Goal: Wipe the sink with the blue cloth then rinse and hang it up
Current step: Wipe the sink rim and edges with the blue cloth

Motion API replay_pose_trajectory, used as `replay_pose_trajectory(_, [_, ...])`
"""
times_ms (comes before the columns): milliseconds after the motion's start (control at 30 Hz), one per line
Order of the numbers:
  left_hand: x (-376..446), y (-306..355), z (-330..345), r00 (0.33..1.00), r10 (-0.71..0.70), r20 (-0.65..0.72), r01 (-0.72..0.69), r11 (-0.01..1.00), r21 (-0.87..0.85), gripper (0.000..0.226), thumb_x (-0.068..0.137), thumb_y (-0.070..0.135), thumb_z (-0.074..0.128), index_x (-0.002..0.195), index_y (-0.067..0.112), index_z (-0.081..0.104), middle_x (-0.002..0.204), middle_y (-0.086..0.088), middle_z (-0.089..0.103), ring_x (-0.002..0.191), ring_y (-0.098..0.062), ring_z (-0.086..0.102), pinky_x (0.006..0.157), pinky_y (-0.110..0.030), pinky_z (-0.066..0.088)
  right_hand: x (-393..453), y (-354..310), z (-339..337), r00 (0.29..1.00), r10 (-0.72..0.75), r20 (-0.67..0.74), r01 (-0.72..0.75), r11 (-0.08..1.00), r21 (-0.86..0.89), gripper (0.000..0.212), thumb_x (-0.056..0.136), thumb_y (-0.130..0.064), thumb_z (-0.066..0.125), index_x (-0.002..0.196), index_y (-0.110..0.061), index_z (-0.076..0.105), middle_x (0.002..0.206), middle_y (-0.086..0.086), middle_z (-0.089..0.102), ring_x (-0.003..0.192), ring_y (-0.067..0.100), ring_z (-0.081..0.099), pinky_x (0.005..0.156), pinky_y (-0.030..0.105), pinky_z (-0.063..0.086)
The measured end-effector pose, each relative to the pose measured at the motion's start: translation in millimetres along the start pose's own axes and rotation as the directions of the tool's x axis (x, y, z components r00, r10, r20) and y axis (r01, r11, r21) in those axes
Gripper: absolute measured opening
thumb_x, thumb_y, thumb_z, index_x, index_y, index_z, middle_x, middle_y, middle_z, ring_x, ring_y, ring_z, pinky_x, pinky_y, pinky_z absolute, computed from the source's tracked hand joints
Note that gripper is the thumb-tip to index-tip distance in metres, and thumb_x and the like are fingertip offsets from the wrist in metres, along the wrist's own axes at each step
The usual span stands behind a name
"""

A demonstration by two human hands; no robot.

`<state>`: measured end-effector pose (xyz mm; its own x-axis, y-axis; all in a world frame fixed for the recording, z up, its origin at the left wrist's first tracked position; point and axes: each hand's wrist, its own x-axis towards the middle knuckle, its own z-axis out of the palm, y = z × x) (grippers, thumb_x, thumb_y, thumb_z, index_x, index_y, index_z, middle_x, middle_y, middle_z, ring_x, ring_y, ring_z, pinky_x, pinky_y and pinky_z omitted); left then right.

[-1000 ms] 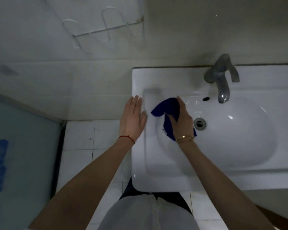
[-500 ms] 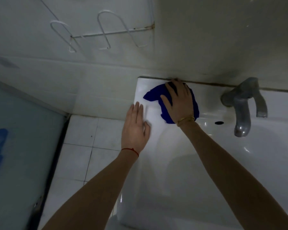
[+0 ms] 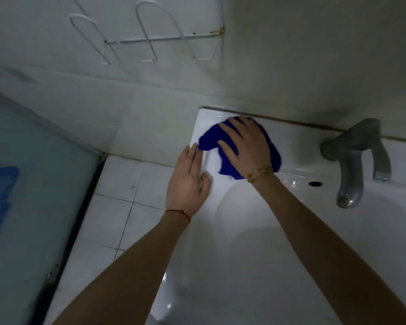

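The blue cloth [image 3: 211, 138] lies spread on the back left corner of the white sink [image 3: 298, 254], close to the wall. My right hand [image 3: 246, 146] presses flat on the cloth with straight fingers that point toward the wall. My left hand [image 3: 188, 181] rests flat on the sink's left rim, fingers together, its fingertips just short of the cloth's left edge. Part of the cloth is hidden under my right palm.
A grey metal tap [image 3: 354, 160] stands at the back right of the sink, with an overflow hole [image 3: 315, 183] beside it. A white wire rack [image 3: 150, 41] hangs on the wall above left. White floor tiles [image 3: 117, 207] and a pale blue panel [image 3: 21, 207] lie left.
My right hand has carried the cloth from the basin's left slope up to the back left corner of the rim. My left hand has stayed on the left rim.
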<state>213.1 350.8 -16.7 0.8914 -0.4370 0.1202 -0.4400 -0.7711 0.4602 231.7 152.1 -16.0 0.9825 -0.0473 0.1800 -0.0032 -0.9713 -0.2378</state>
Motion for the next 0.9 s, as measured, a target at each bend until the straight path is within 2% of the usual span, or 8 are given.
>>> replay_pose_trajectory(100, [-1, 2, -3, 1.0, 0.007, -0.002, -0.007, 1.0, 0.0, 0.057, 0.095, 0.015, 0.054, 0.148, 0.003, 0.036, 0.155, -0.011, 0.035, 0.147, -0.023, 0.026, 0.118, -0.028, 0.02, -31, 42, -9, 0.98, 0.124, -0.156, -0.128, 0.992, -0.012, 0.047, 0.096, -0.039, 0.045, 0.13, -0.009, 0.058, 0.135, 0.016, 0.055, 0.127, 0.036, 0.048, 0.112, 0.046, 0.032])
replay_pose_trajectory(233, [0, 3, -3, 1.0, -0.007, 0.009, 0.007, 1.0, 0.007, 0.057, 0.095, 0.015, 0.053, 0.148, 0.003, 0.036, 0.156, -0.01, 0.034, 0.147, -0.023, 0.025, 0.119, -0.027, 0.02, -24, 23, -5, 0.918, 0.354, -0.18, -0.37, 0.927, -0.063, 0.049, 0.093, -0.044, 0.044, 0.13, -0.014, 0.057, 0.137, 0.015, 0.053, 0.128, 0.037, 0.045, 0.109, 0.048, 0.032])
replay_pose_trajectory(400, [1, 1, -2, 1.0, -0.007, 0.005, 0.007, 1.0, 0.015, 0.057, 0.095, 0.016, 0.054, 0.148, 0.004, 0.036, 0.156, -0.01, 0.034, 0.147, -0.022, 0.026, 0.119, -0.032, 0.025, 1, -10, 6, 0.987, 0.155, -0.028, -0.157, 0.985, -0.066, 0.055, 0.094, -0.049, 0.034, 0.133, -0.015, 0.053, 0.136, 0.015, 0.051, 0.127, 0.039, 0.044, 0.109, 0.049, 0.032])
replay_pose_trajectory(467, [1, 2, -3, 1.0, 0.0, 0.005, 0.0, 1.0, 0.005, 0.058, 0.095, 0.016, 0.054, 0.148, 0.004, 0.037, 0.156, -0.01, 0.035, 0.147, -0.023, 0.027, 0.118, -0.036, 0.029, -12, 12, 3, 0.991, 0.115, -0.066, -0.12, 0.99, -0.076, 0.056, 0.094, -0.05, 0.036, 0.132, -0.013, 0.055, 0.132, 0.016, 0.056, 0.124, 0.039, 0.048, 0.109, 0.048, 0.033])
replay_pose_trajectory(600, [1, 3, -5, 1.0, -0.01, -0.007, 0.01, 1.0, 0.01, 0.061, 0.094, 0.018, 0.055, 0.149, 0.003, 0.034, 0.155, -0.012, 0.035, 0.146, -0.024, 0.028, 0.118, -0.035, 0.03, -51, 59, -6, 0.933, 0.218, -0.285, -0.233, 0.972, -0.017, 0.05, 0.093, -0.042, 0.053, 0.127, -0.006, 0.06, 0.126, 0.019, 0.061, 0.121, 0.039, 0.053, 0.106, 0.05, 0.038])
replay_pose_trajectory(700, [1, 3, -4, 0.996, -0.081, -0.025, 0.082, 0.996, 0.027, 0.064, 0.094, 0.025, 0.056, 0.15, 0.003, 0.033, 0.155, -0.013, 0.035, 0.145, -0.024, 0.029, 0.118, -0.033, 0.028, -41, 41, -3, 0.874, 0.358, -0.329, -0.377, 0.926, 0.009, 0.047, 0.092, -0.039, 0.056, 0.124, -0.005, 0.062, 0.126, 0.019, 0.061, 0.123, 0.038, 0.052, 0.108, 0.05, 0.036])
replay_pose_trajectory(767, [0, 3, -3, 0.994, -0.103, -0.017, 0.104, 0.994, 0.032, 0.066, 0.094, 0.029, 0.056, 0.15, 0.005, 0.031, 0.156, -0.011, 0.035, 0.145, -0.023, 0.03, 0.118, -0.032, 0.028, -23, 16, 0, 0.905, 0.347, -0.248, -0.358, 0.934, -0.002, 0.049, 0.092, -0.042, 0.05, 0.127, -0.008, 0.06, 0.13, 0.017, 0.059, 0.126, 0.037, 0.048, 0.11, 0.048, 0.032])
replay_pose_trajectory(900, [0, 0, -2, 0.987, -0.156, -0.038, 0.157, 0.987, 0.022, 0.072, 0.093, 0.036, 0.055, 0.152, 0.006, 0.028, 0.157, -0.01, 0.033, 0.144, -0.021, 0.03, 0.117, -0.03, 0.026, -4, -3, 5, 0.995, 0.088, -0.053, -0.089, 0.996, -0.022, 0.055, 0.093, -0.048, 0.041, 0.134, -0.012, 0.053, 0.139, 0.013, 0.052, 0.132, 0.036, 0.042, 0.114, 0.048, 0.028])
